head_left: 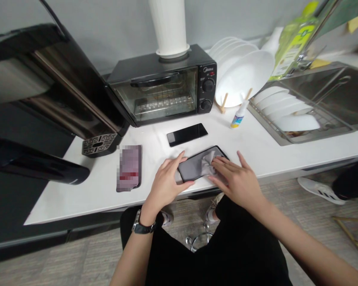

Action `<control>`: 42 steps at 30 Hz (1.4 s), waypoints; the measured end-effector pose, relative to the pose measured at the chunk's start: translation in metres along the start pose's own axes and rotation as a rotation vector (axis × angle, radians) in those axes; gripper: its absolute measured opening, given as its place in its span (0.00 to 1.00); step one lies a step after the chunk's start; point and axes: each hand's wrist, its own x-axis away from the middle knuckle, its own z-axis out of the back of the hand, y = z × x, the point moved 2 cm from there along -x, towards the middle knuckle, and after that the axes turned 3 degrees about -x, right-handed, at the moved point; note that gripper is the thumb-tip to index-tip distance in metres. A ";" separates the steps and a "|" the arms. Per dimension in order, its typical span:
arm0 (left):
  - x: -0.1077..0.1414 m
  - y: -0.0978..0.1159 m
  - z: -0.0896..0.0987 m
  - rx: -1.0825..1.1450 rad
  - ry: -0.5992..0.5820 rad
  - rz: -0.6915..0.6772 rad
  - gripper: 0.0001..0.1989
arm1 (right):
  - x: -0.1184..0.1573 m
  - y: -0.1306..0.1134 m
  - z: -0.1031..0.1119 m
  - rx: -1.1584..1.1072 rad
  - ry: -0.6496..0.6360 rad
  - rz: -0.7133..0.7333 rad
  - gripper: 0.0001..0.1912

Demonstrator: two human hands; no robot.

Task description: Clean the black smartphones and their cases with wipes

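Gripping the left end of a black-edged phone (191,167) with the left hand (164,178). Lying on the counter (101,198) between both hands, equally near, with long axis slanting away rightward. Pressing a grey cloth (207,161) onto its right half with the right hand (238,178); cannot tell whether pinched. Left to right: one blurred phone (129,165), one black phone (187,134), one small bottle (239,116); three phones altogether.

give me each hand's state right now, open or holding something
Left hand: open, thumb and fingers spread around the left end of the phone.
Right hand: open, fingers extended over a grey cloth on the phone.
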 end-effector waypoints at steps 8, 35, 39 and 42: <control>-0.006 -0.003 -0.001 -0.004 -0.004 -0.028 0.43 | -0.029 -0.036 -0.036 0.029 0.075 -0.084 0.39; 0.001 0.004 0.003 0.016 -0.047 0.013 0.51 | -0.012 -0.049 -0.012 -0.236 -0.130 0.096 0.22; -0.001 0.008 0.004 -0.014 -0.046 0.010 0.51 | 0.002 0.003 0.010 -0.055 -0.065 -0.030 0.21; -0.004 0.006 0.003 -0.010 -0.049 0.006 0.51 | -0.007 0.000 0.002 0.012 -0.006 -0.109 0.25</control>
